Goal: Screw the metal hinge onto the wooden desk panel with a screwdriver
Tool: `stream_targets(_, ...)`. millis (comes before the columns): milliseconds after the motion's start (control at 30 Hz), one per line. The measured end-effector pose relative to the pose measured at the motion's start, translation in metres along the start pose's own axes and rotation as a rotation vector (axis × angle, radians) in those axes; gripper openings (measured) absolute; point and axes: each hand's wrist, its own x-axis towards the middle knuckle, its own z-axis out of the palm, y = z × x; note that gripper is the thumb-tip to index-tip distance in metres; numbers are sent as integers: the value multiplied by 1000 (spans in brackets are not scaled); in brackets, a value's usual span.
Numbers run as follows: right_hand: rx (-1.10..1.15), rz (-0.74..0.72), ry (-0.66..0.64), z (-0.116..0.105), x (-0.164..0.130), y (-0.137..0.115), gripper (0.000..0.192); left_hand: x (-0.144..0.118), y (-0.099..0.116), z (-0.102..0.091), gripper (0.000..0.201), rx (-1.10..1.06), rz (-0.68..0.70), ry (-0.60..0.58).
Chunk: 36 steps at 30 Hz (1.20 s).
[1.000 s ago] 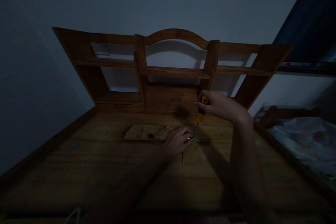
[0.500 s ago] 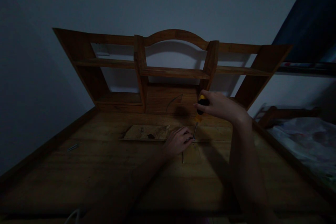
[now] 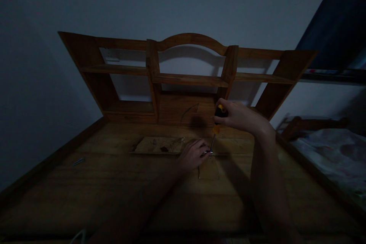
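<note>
Dim room, bluish-grey wall (image 3: 183, 4) at twelve o'clock, wooden shelves (image 3: 190, 80) before it, dark blue curtain (image 3: 337, 19) at two, wooden rail (image 3: 317, 123) at three.

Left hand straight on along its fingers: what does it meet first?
The left hand would probably meet the screwdriver shaft first, right by the shiny metal piece that it may be touching; the dim picture leaves depth unclear.
</note>
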Motion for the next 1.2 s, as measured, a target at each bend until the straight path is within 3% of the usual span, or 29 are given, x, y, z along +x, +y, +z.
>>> stream_targets(167,71,-61,7,-2,-2,1,24,0,1,-1,15,-4,5,0)
stream_targets(367,-4,8,14,1,1,1,27,0,2,0,16,4,-10,6)
stream_targets(567,67,-68,5,-1,0,2,23,0,0,1,15,4,7,1)
stream_targets(767,6,5,16,0,2,0,30,0,1,0,13,4,1,1)
stream_targets(1033,62,-58,12,-5,-1,1,25,0,-1,2,15,-6,9,4)
stream_targets(1200,-11,-8,18,-2,1,-2,28,0,1,0,14,-3,-1,2)
